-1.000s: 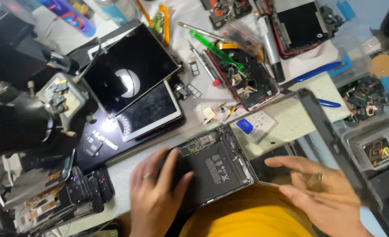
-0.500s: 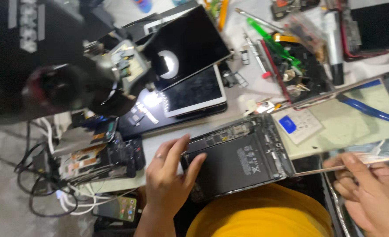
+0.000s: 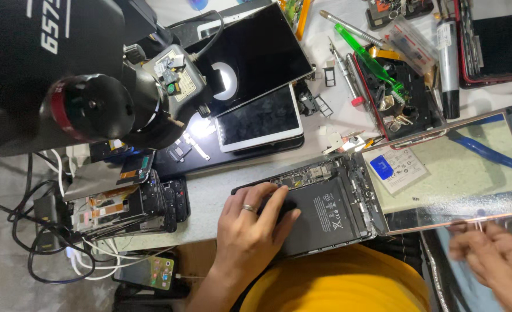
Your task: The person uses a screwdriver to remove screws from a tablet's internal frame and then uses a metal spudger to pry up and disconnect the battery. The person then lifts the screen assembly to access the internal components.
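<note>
Left hand: left hand (image 3: 250, 231) lies flat, palm down, fingers spread, on the near left half of the opened tablet (image 3: 319, 211); a ring sits on one finger; fingertips rest on the black battery (image 3: 325, 214).
Right hand: right hand (image 3: 490, 257) is at the near right, blurred; its fingers reach the near edge of the lifted screen (image 3: 452, 173); whether they pinch it I cannot tell.
Tablet: lies open at the near edge of the bench, just beyond a yellow shirt (image 3: 337, 283); circuit board along its far side.
Screen: swung out to the right of the tablet body, joined along the tablet's right edge, glossy and reflecting; a white label with a blue patch shows near its left end.
Left of tablet: stack of stripped phones (image 3: 128, 208) with cables (image 3: 42, 231), well apart from the left hand; a lit phone (image 3: 146, 271) lies lower, near.
Far left: microscope (image 3: 94, 110) looms over the bench, blocking part of the view.
Far middle: dark tablet (image 3: 250, 58) tilted over a white tablet (image 3: 259, 118).
Far right: green toothbrush (image 3: 371, 58), screwdriver (image 3: 342, 72), black pen-like tool (image 3: 448, 58), opened phone (image 3: 403, 98).
</note>
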